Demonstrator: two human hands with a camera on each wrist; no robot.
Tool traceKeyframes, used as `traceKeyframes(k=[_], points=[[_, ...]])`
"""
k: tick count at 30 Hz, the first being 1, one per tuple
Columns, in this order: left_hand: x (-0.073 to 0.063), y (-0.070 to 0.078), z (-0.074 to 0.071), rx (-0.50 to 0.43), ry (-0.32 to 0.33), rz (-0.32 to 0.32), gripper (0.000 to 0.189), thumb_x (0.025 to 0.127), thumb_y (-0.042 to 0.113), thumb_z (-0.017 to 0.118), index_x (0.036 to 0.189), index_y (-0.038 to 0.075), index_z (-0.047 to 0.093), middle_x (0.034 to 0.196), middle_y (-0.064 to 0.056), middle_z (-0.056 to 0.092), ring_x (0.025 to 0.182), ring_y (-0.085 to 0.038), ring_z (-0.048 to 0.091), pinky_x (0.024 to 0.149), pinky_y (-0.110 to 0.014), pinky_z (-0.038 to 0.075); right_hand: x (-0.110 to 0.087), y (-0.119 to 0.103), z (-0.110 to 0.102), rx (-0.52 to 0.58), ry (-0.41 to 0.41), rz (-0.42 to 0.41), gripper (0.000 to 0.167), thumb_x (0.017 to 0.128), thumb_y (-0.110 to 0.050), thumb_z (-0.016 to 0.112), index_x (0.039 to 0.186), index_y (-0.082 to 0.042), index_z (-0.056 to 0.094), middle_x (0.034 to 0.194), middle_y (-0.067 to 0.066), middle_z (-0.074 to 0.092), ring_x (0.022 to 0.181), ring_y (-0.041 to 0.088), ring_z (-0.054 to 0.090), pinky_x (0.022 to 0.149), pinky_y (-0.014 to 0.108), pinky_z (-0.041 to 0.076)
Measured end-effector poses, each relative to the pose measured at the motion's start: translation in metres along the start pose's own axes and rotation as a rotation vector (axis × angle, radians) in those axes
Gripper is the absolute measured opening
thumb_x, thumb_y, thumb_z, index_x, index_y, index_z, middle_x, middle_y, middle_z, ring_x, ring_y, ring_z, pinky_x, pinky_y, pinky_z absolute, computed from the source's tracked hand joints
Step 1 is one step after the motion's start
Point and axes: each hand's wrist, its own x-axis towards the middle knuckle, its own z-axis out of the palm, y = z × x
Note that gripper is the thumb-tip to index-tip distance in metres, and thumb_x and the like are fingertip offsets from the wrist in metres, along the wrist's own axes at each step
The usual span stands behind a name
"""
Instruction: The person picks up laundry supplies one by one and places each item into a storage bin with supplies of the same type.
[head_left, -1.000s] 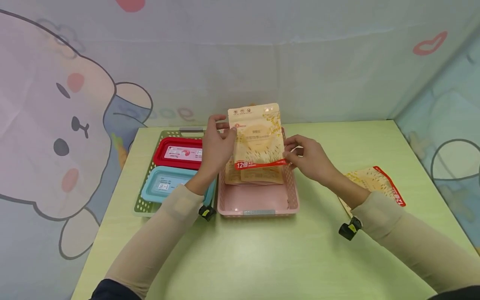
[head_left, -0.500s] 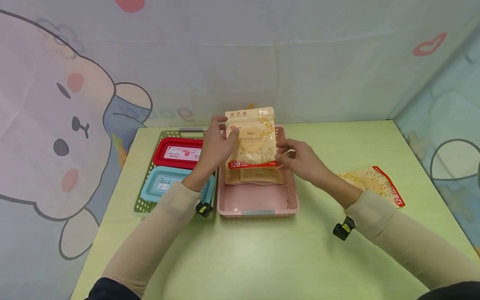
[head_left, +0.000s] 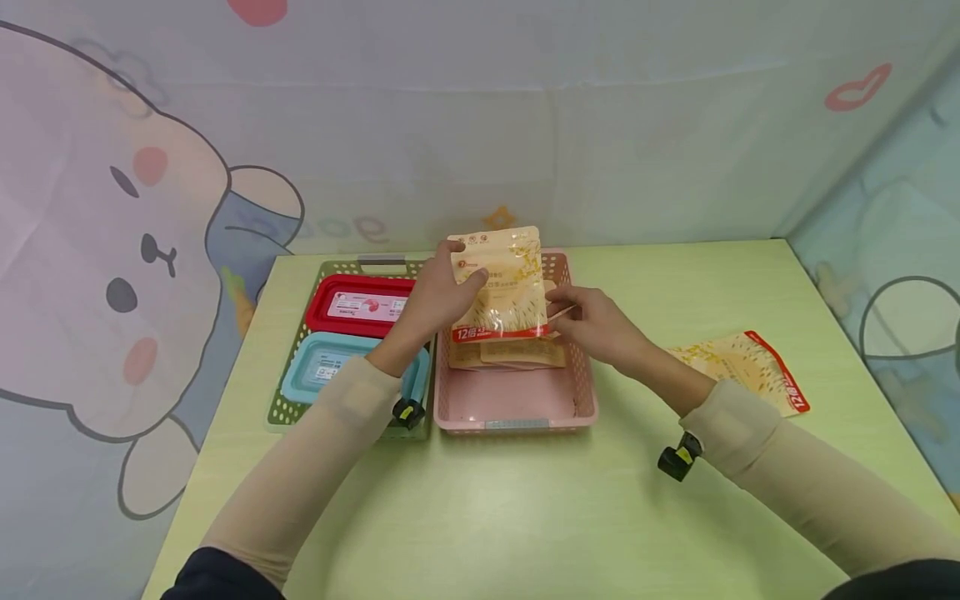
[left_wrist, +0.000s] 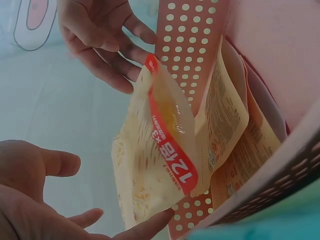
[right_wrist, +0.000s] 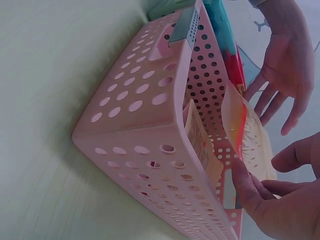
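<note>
A cream food pouch (head_left: 501,287) with a red lower band leans above the back of a pink basket (head_left: 517,408). My left hand (head_left: 442,293) is at its left edge; in the left wrist view, this hand's thumb (left_wrist: 62,162) stands off the pouch while a straight finger (left_wrist: 150,225) touches its side. My right hand (head_left: 592,321) is at the lower right corner, with a fingertip (right_wrist: 240,170) against the edge in the right wrist view and its thumb (right_wrist: 290,155) spread away. Similar pouches (left_wrist: 227,120) stand inside the basket, partly hidden behind this one.
Left of the pink basket is a green basket (head_left: 279,412) holding a red-lidded box (head_left: 367,306) and a blue-lidded box (head_left: 300,375). Another cream pouch (head_left: 750,367) lies on the table (head_left: 525,517) at right. A printed curtain (head_left: 637,150) hangs behind.
The pouch has moved left and down toward the back of the pink basket. My right hand has followed it leftward, and my left hand has shifted slightly down.
</note>
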Motion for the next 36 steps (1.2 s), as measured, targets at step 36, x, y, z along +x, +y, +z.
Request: traceKeyframes(k=[36], points=[[0.005,-0.010,0.025,0.190,-0.234,-0.073,0.068,0.106,0.044,0.060,0.157,0.005,0.039,0.166,-0.033,0.021,0.144,-0.048,0.043,0.113,-0.063,0.041,0.006,0.008,0.016,-0.177,-0.165,0.080,0.052,0.105,-0.021,0.059,0.148,0.007,0.049,0.149,0.026,0.053,0.139,0.041,0.051,0.112,0.056,0.046]])
